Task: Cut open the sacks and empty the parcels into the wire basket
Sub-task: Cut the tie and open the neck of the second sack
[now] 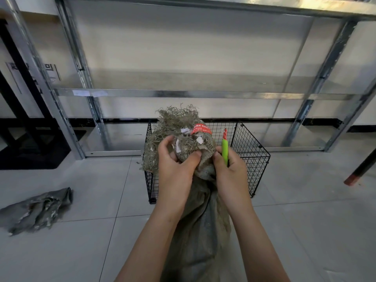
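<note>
Head view: two sacks (200, 224) (40, 206), one wire basket (255, 151), one cutter (224, 152).

One wide camera on the person's head looked forward and down, close over the forearms, with the left hand (175, 159) and right hand (232, 167) at the sack (195, 220) mid-frame. The wire basket (252, 151), shelving (183, 94) and floor (91, 241) lay farther off.

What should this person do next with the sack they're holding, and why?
Probably bring the green cutter in the right hand up to the red tape binding the sack, and slice it: the left hand grips the bunched neck, the tape looks whole, and the wire basket waits just behind.
</note>
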